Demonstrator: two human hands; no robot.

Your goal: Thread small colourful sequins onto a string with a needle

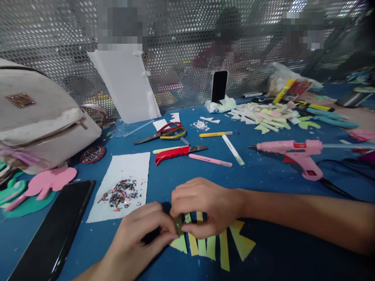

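Note:
My left hand (143, 234) is closed in a pinch, thumb and forefinger at the edge of a yellow-green paper piece (179, 242). My right hand (206, 205) curls over the same piece from the other side, its fingertips close to those of my left hand. Its fingers partly hide that piece. Under and beside my right hand, several cut yellow-green paper strips (211, 246) lie side by side on the blue table. Farther right sits a wider piece with a notched edge (242, 241).
Left are a phone (52, 234), a backpack (43, 121) and white paper (129, 164) with glitter bits. Ahead lie a red-handled cutter (172, 154), scissors (162, 133) and highlighter pens (211, 160). A pink glue gun (304, 150) lies right; behind it is a scrap pile (272, 115).

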